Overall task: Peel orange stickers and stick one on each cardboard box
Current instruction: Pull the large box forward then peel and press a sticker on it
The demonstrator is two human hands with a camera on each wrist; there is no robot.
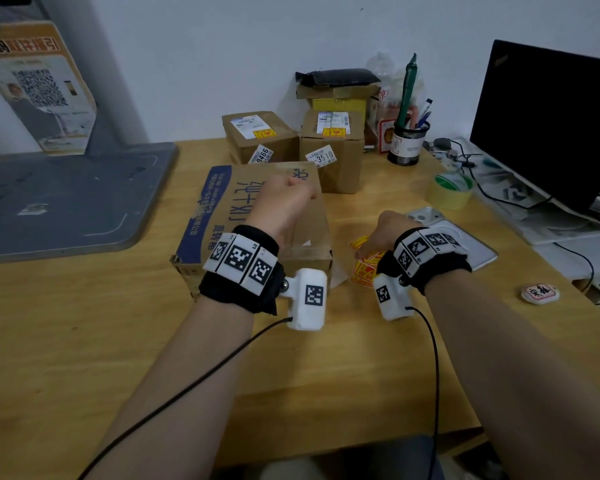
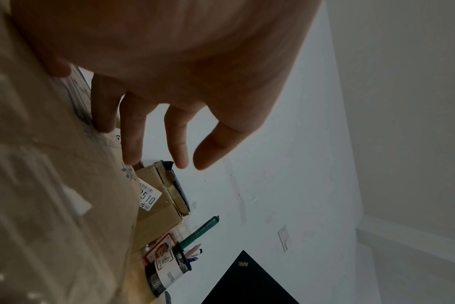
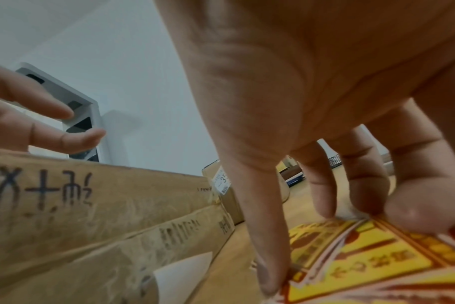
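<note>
Progress: two small brown cardboard boxes at the back of the desk, one on the left (image 1: 260,136) and one on the right (image 1: 331,147), each carry an orange rectangular sticker on the top face, so I judge those two done. The large flat brown cardboard box with blue print (image 1: 253,220) in front shows no orange sticker on any visible face; it looks to be the one left. A further open box (image 1: 338,95) sits behind, its status unclear.

Left hand (image 1: 284,206): fingers straight, relaxed, resting over the large box's top, gripping nothing (left wrist view confirms).

Right hand (image 3: 312,102): down on the loose stack of orange-and-yellow sticker sheets (image 3: 364,261) lying on the wooden desk (image 1: 84,341) just right of the large box. Thumb and fingertips bear on the sheet edges, apparently working a sticker loose; none is lifted free yet.

Containers: black mesh pen cup (image 1: 408,142) holds several pens and a tall green wrapped stick.
</note>
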